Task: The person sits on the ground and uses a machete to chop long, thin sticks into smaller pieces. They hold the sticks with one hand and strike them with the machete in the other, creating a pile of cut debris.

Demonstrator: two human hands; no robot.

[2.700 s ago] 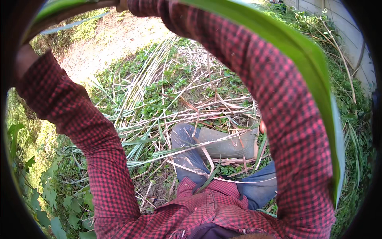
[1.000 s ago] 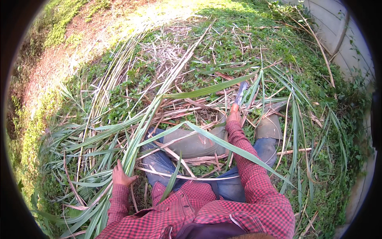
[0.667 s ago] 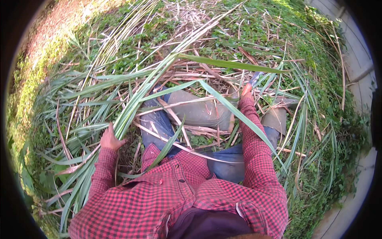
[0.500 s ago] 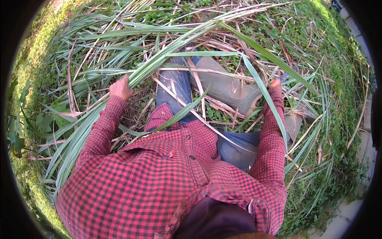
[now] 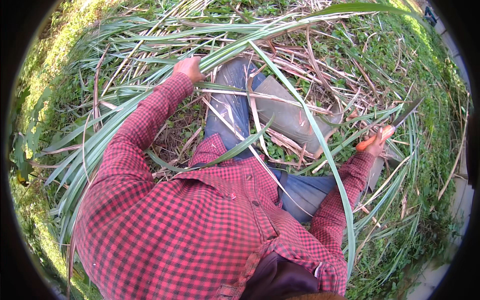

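My left hand [image 5: 190, 69] is closed round a thick bundle of long green leaf blades [image 5: 227, 54]. The bundle runs from beside my left arm up past the hand to the far right, and one long blade hangs down across my right forearm. Over on the right, my right hand [image 5: 374, 146] is wrapped round the orange handle of a knife [image 5: 384, 136]. Its dark blade points away to the upper right, apart from the bundle. My fingers partly hide the handle.
My legs in blue trousers and grey-green rubber boots [image 5: 295, 117] are folded in front of me. Dry stalks [image 5: 300, 60] and cut leaves lie over the grass around them. A pale paved edge [image 5: 460, 195] runs along the far right.
My left hand has moved away and to the right with the leaf bundle. My right hand has swung lower and further right, bringing the knife into plain view.
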